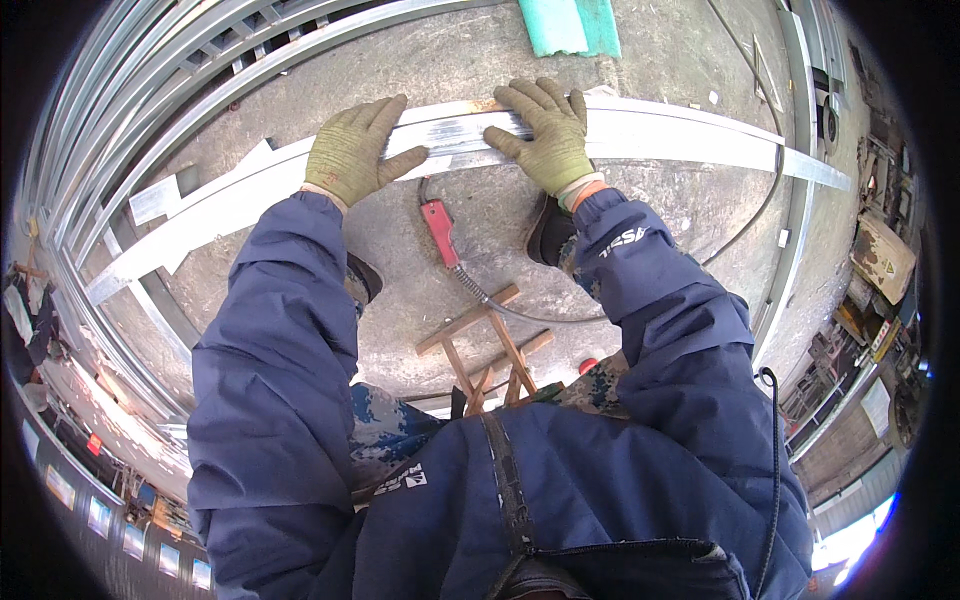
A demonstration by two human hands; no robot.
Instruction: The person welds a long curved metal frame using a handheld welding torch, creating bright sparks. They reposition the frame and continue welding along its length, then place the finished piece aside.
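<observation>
Far left: stack of long metal rails [95,130], curving with the lens. Short pale metal piece [155,200] beside the bar's left stretch. Long metal bar [455,138] runs across the view, lower left to right edge, passing under both hands. Left hand [355,152], olive glove: palm down on the bar left of centre, fingers extended, thumb out toward the right; not clenched, laid on rather than wrapped round as far as shows. Underside contact: cannot tell. Shiny stretch of bar lies bare between the hands. Below that gap, on the floor [640,260]: red-handled tool [438,232], its cable [560,321] trailing right. Wooden stool [513,355] lower, near the legs. Right hand [545,137], same glove type: flat on the bar right of centre, fingers extended up and left, thumb pointing left; unclenched. Green sheet [570,27] above, well apart from it. Further right: dark hose [770,195] crosses the bar; bar's right end reaches across an upright-running rail [786,280].
</observation>
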